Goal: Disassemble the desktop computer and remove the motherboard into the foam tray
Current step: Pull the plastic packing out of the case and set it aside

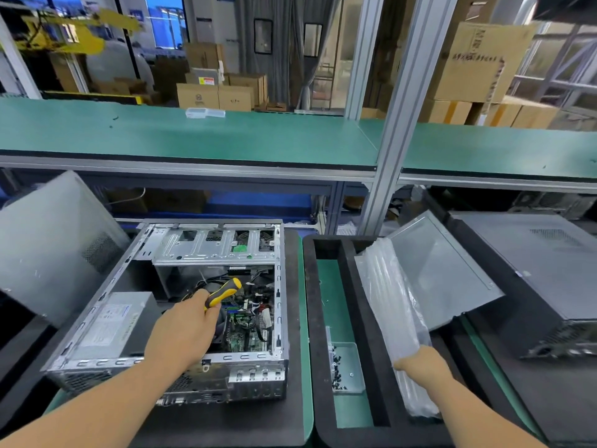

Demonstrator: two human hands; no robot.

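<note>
On the far left we saw a big gray side panel (48, 247) leaning up. Next to it the computer case (181, 305) lay open on the desk (305, 318), with its long side running away from us. A gray power box (113, 321) sat in the left part of the case.

Our left hand (184, 331) was inside the case. Its fingers (211, 315) were curled tight around a yellow and black screwdriver (223, 292). The handle pointed up and away from us. We could not see the tip.

The motherboard (245, 331) lay flat at the bottom of the case, just to the right of that hand and lower down. Wires (255, 295) crossed over it. The left hand was much nearer to the board than the right hand was, so we think the left hand had to do the next screw.

Further right sat the black foam tray (323, 350), just beside the case. A small clear box of screws (347, 367) lay in its left slot. The board had to travel right to get there.

Our right hand (420, 367) was over the tray and held a clear plastic bag (391, 318). We could not see those fingers well. A gray metal cover (442, 273) leaned behind the bag. Another computer (549, 279) lay on the far right.
</note>
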